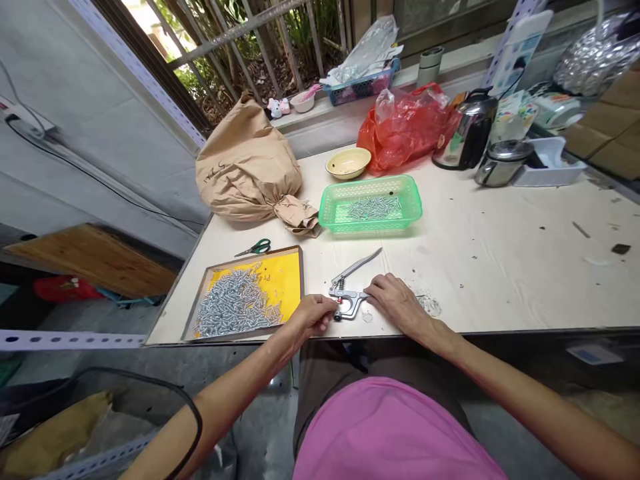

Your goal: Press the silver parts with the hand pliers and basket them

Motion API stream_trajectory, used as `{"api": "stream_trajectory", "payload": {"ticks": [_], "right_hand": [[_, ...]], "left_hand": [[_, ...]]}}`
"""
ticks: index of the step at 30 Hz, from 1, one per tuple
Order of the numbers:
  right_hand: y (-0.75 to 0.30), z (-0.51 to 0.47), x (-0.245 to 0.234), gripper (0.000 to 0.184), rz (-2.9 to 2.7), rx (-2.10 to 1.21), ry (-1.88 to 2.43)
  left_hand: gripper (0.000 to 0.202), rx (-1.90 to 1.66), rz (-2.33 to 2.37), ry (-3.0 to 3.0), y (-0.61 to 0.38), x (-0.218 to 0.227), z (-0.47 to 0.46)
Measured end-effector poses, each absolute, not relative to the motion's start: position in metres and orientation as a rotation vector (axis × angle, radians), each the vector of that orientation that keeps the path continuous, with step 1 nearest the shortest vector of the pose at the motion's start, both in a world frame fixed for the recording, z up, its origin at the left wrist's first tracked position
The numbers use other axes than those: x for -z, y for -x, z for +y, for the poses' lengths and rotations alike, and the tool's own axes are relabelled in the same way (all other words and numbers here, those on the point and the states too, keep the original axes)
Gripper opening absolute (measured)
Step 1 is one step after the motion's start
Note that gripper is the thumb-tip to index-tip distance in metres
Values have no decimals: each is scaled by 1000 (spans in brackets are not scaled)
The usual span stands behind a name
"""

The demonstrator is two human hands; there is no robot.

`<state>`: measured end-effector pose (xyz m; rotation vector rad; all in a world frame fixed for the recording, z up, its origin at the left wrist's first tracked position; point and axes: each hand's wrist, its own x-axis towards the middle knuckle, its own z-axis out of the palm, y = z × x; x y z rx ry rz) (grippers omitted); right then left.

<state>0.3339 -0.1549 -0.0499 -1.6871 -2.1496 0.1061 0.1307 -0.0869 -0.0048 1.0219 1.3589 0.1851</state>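
Note:
Hand pliers (354,298) with a silver-grey frame lie near the table's front edge, looking like snap-fastener pliers, their upper lever raised at an angle and a small spring beneath it. My right hand (399,303) is closed on the end of the pliers' lower handle. At the jaw end, my left hand (316,315) pinches with thumb and fingertips; whatever it holds there is too small to make out. Left of it lies a shallow tray (301,283) with a yellow bottom, heaped with small silvery metal pieces (230,307).
Beyond the pliers stands a green plastic basket (370,225) with more small metal pieces. Dark-handled scissors (257,247) lie behind the tray. Farther back are a tied brown paper bag (250,167), a cream bowl (349,163), a red plastic bag (405,130) and a kettle (465,133).

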Motion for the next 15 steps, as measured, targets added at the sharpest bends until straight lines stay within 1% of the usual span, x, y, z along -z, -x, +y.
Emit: {"api": "stream_trajectory", "payload": {"ticks": [7, 10, 15], "right_hand": [[-332, -155, 45, 17, -2143, -126, 1732], [-331, -155, 42, 17, -2152, -131, 1763], [-330, -155, 41, 16, -2187, -118, 1799]], "left_hand": [[21, -119, 1429, -886, -134, 4, -85], [22, -81, 1452, -881, -135, 2, -86], [17, 7, 1450, -898, -135, -1, -82]]}}
